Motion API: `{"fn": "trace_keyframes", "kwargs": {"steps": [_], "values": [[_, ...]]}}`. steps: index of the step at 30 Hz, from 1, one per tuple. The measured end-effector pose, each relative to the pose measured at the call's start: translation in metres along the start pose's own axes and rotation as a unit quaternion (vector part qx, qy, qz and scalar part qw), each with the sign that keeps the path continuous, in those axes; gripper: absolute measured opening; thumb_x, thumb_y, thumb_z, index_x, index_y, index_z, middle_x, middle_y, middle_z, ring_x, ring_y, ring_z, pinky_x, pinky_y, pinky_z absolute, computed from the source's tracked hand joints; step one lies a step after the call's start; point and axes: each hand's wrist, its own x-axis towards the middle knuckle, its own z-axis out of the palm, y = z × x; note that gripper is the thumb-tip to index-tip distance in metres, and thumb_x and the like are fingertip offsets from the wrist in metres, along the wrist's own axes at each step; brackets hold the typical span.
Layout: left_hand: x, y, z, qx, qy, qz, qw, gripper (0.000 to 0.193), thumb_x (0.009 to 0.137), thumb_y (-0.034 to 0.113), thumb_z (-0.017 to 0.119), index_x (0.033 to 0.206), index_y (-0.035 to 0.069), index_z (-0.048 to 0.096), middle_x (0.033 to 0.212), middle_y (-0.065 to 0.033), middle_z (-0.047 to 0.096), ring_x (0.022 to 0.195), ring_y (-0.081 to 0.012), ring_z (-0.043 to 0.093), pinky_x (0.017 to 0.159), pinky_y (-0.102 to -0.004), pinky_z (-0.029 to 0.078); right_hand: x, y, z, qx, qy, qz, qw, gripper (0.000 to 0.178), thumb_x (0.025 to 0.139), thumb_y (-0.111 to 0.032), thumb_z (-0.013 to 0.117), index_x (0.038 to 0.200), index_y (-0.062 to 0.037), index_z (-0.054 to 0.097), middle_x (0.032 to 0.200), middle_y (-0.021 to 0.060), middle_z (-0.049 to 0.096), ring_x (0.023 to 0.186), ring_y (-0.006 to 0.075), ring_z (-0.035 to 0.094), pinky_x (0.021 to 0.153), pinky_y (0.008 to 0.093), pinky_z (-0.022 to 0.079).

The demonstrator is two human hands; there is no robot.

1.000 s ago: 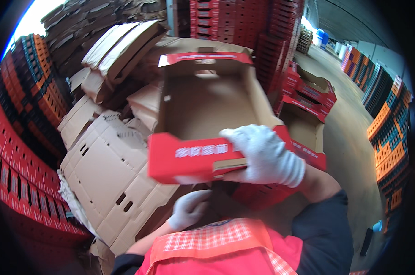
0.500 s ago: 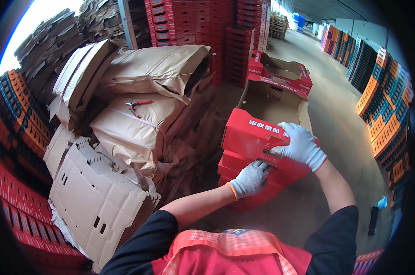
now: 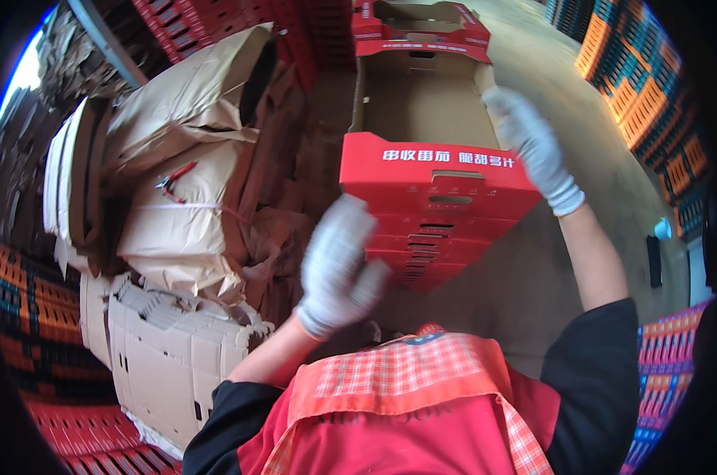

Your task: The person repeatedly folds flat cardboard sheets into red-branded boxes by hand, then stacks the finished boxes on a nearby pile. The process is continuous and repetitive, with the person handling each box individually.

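A red cardboard carton (image 3: 438, 170) with white print and an open top stands on a stack of like red cartons (image 3: 426, 253). Its brown inside holds nothing that I can see. My right hand (image 3: 529, 142), in a white glove with fingers stretched out, is at the carton's right edge; whether it touches cannot be told. In front of the carton, to its left, my left hand (image 3: 336, 269) hovers in a white glove, blurred by motion. Its thumb stands apart from the fingers, and nothing shows in it.
Another open red carton (image 3: 422, 25) sits behind the stack. To the left lie brown paper-wrapped bundles (image 3: 180, 229) with red-handled pliers (image 3: 172, 182) on top, and flat cardboard sheets (image 3: 165, 360). Orange and teal crates (image 3: 631, 87) are piled at the far right.
My left hand has come off the carton's front and moved left and nearer. My right hand has shifted from the front panel to the right edge. The view has turned too.
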Motion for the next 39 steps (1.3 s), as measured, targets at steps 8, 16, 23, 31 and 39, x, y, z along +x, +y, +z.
{"fn": "trace_keyframes", "kwargs": {"steps": [8, 16, 23, 31, 39], "values": [[0.071, -0.093, 0.005, -0.593, -0.006, -0.321, 0.739, 0.061, 0.098, 0.05, 0.054, 0.143, 0.009, 0.046, 0.144, -0.0122, 0.05, 0.133, -0.029, 0.046, 0.111, -0.0512, 0.035, -0.102, 0.186, -0.005, 0.081, 0.28, 0.467, 0.835, 0.05, 0.095, -0.041, 0.061, 0.134, -0.0092, 0.058, 0.127, 0.0076, 0.063, 0.121, 0.0192, 0.057, 0.097, 0.0361, 0.047], [0.07, -0.081, -0.006, -0.56, -0.113, -0.453, 0.684, 0.068, 0.086, 0.051, 0.068, 0.139, 0.015, 0.047, 0.14, -0.0068, 0.052, 0.127, -0.0271, 0.05, 0.1, -0.055, 0.04, -0.133, 0.281, 0.084, 0.147, 0.283, 0.524, 0.79, 0.053, 0.095, -0.042, 0.06, 0.137, -0.011, 0.054, 0.131, 0.0079, 0.06, 0.123, 0.0221, 0.055, 0.096, 0.0404, 0.047], [0.065, -0.093, 0.003, -0.556, -0.059, -0.431, 0.708, 0.065, 0.084, 0.05, 0.069, 0.134, 0.013, 0.051, 0.136, -0.0097, 0.054, 0.124, -0.0314, 0.052, 0.094, -0.0588, 0.042, -0.145, 0.271, 0.082, 0.164, 0.302, 0.515, 0.785, 0.055, 0.095, -0.043, 0.059, 0.14, -0.0125, 0.051, 0.133, 0.0082, 0.058, 0.125, 0.0246, 0.053, 0.096, 0.0442, 0.047], [0.078, -0.139, -0.021, -0.589, -0.078, -0.423, 0.684, 0.061, 0.083, 0.037, 0.061, 0.132, 0.001, 0.052, 0.128, -0.0206, 0.06, 0.113, -0.0394, 0.062, 0.081, -0.0611, 0.055, -0.202, 0.227, 0.148, 0.274, 0.318, 0.512, 0.749, 0.057, 0.095, -0.044, 0.058, 0.143, -0.0142, 0.048, 0.137, 0.0085, 0.055, 0.128, 0.0275, 0.051, 0.095, 0.0486, 0.048], [0.191, -0.204, 0.001, -0.525, -0.079, -0.373, 0.761, 0.042, 0.088, 0.046, 0.061, 0.11, 0.01, 0.062, 0.098, -0.0094, 0.069, 0.082, -0.0261, 0.069, 0.063, -0.0446, 0.057, -0.217, 0.216, 0.23, 0.391, 0.337, 0.602, 0.608, 0.06, 0.096, -0.045, 0.058, 0.146, -0.0159, 0.045, 0.14, 0.0088, 0.052, 0.13, 0.0305, 0.049, 0.094, 0.0529, 0.048]]}}
